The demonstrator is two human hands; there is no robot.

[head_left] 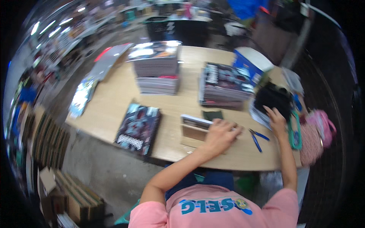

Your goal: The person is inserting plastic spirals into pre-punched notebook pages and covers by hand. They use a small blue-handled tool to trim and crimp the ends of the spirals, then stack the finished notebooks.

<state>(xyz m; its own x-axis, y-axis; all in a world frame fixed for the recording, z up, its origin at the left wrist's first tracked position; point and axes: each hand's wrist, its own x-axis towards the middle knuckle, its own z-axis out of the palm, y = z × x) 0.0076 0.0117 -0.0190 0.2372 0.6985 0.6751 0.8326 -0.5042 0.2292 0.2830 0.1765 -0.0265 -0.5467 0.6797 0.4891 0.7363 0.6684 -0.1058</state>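
Note:
My left hand (223, 133) is at the right end of a brown-backed pad with white page edges (194, 131), fingers bent over it and slightly blurred. That pad is propped up near the table's front edge. Just behind it lies a small dark green piece (213, 115). My right hand (276, 119) reaches to a black, soft-looking heap (272, 99), its fingers apart and the tips at the heap's near edge. Between my hands are blue-handled pliers (258, 139), lying with handles spread. A spiral-bound notebook with a dark printed cover (138, 127) lies to the left.
Two stacks of books, one tall (156, 70) and one of spiral notebooks (226, 85), stand at the back. Beyond the right one is a blue and white box (251, 62). Pink knitted cloth (313, 146) hangs at the right edge. Cardboard boxes (78, 195) stand on the floor.

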